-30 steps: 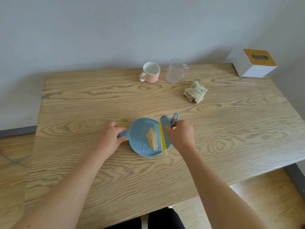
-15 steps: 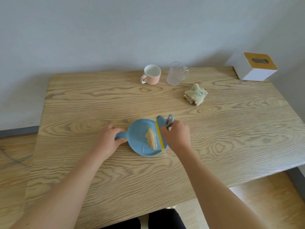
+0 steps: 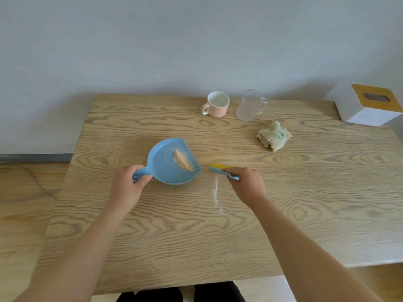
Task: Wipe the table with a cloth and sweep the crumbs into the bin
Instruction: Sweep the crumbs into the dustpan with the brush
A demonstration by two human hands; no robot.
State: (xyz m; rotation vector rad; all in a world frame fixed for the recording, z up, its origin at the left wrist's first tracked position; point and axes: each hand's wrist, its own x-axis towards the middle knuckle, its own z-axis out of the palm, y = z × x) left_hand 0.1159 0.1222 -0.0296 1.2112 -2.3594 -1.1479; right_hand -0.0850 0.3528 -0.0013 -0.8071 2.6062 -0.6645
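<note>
My left hand [image 3: 128,186] grips the handle of a blue dustpan [image 3: 168,171], which is lifted and tilted, with a heap of tan crumbs [image 3: 182,159] inside. My right hand [image 3: 247,184] holds a small blue brush with yellow bristles [image 3: 220,167], just right of the dustpan's open edge and apart from it. A thin pale line of crumb dust [image 3: 216,196] lies on the wooden table [image 3: 316,192] between my hands. A crumpled green-beige cloth [image 3: 273,136] rests at the back right of the table, untouched.
A pink mug [image 3: 217,104] and a clear glass mug [image 3: 249,105] stand near the table's far edge. A white tissue box with a wooden top [image 3: 368,106] sits at the far right corner. Wooden floor shows to the left. No bin is in view.
The brush came off the dustpan and moved right. The dustpan rose and turned, taking the crumbs along. A line of dust now shows where the dustpan's edge was. The camera tilted down.
</note>
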